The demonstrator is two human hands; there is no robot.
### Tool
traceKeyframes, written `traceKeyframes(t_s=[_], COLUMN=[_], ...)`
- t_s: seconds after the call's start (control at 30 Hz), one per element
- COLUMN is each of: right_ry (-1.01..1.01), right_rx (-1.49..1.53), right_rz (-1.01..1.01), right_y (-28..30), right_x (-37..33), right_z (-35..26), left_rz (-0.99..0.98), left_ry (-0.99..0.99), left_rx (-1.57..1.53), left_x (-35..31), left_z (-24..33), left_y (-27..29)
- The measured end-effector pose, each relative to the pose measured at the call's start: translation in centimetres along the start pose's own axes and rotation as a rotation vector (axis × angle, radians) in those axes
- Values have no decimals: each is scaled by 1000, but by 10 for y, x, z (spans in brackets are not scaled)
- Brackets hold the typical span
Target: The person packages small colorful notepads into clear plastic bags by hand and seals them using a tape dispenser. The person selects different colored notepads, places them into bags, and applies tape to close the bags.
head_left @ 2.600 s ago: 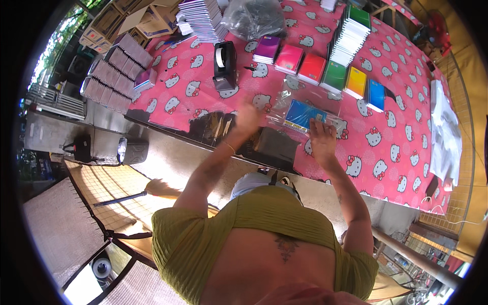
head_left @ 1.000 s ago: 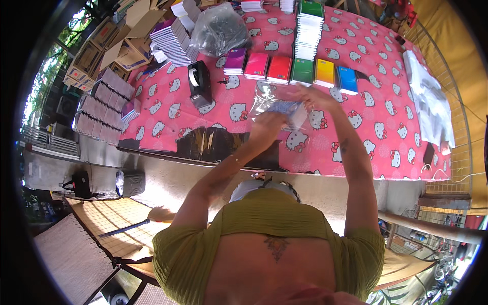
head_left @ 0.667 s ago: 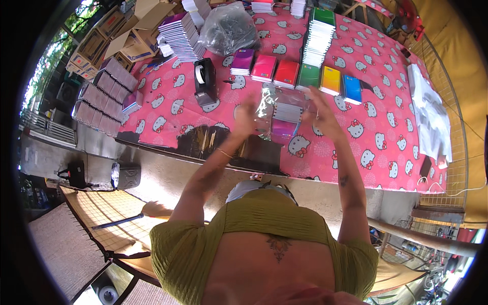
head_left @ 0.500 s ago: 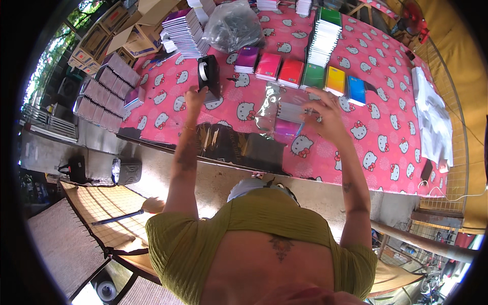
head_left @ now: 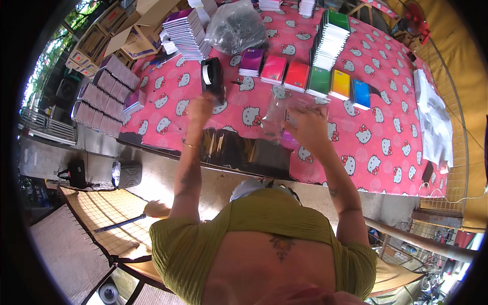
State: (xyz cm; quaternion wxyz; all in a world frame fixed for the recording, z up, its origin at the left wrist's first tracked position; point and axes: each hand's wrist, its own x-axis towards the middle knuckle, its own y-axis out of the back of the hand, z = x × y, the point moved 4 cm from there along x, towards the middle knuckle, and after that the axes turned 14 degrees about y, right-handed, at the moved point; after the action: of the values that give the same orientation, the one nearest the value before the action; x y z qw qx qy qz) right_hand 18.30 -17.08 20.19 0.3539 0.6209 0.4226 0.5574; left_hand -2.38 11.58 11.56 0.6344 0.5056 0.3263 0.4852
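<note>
On the pink patterned tablecloth stands a black tape dispenser [head_left: 216, 89] with a pale roll. My left hand [head_left: 202, 108] is at its near end, fingers curled and slightly blurred; what they pinch, if anything, is too small to make out. To the right lies a clear plastic bag [head_left: 272, 118] around spiral notebooks with a purple cover [head_left: 288, 141]. Across this pack rests my right hand [head_left: 309, 127], fingers stretched toward the left and partly hiding it. Just beyond stand small notebook piles: purple [head_left: 250, 61], pink [head_left: 273, 69], red [head_left: 296, 76], green [head_left: 319, 80], yellow [head_left: 340, 84] and blue [head_left: 361, 93].
Tall notebook stacks stand at the back left [head_left: 187, 33], left edge [head_left: 104, 96] and back right [head_left: 330, 40]. A large clear plastic bag [head_left: 236, 28] sits behind the dispenser. Cardboard boxes [head_left: 137, 35] fill the far left corner; white sheets [head_left: 432, 117] lie at right.
My left hand has drawn slightly toward me from the dispenser's side to its near end. My right hand has come down and leftward onto the bagged notebooks.
</note>
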Motion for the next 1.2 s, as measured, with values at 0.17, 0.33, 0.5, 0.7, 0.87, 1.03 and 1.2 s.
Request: traceKeyframes(t_s=[0.17, 0.33, 0.5, 0.7, 0.87, 1.03, 1.2], right_ry=[54, 93, -318, 125, 74, -306, -293], right_rx=[79, 8, 257, 239, 314, 1583, 1248], right_rz=[40, 98, 228, 87, 79, 626, 160], right_y=[-5, 0, 18, -43, -52, -80, -88], right_x=[7, -1, -54, -76, -80, -65, -43], right_z=[1, 8, 58, 53, 55, 82, 103], left_rz=[-720, -560, -426, -202, -158, -877, -1220], left_ry=[-689, -947, -981, -1223, -934, -512, -462], left_rx=[-1054, -805, -767, -593, -599, -1112, -804], left_x=[-71, -61, -59, -86, -97, -66, -62], left_z=[150, 184, 186, 229, 238, 219, 202], left_y=[-7, 8, 16, -6, -34, -74, -90])
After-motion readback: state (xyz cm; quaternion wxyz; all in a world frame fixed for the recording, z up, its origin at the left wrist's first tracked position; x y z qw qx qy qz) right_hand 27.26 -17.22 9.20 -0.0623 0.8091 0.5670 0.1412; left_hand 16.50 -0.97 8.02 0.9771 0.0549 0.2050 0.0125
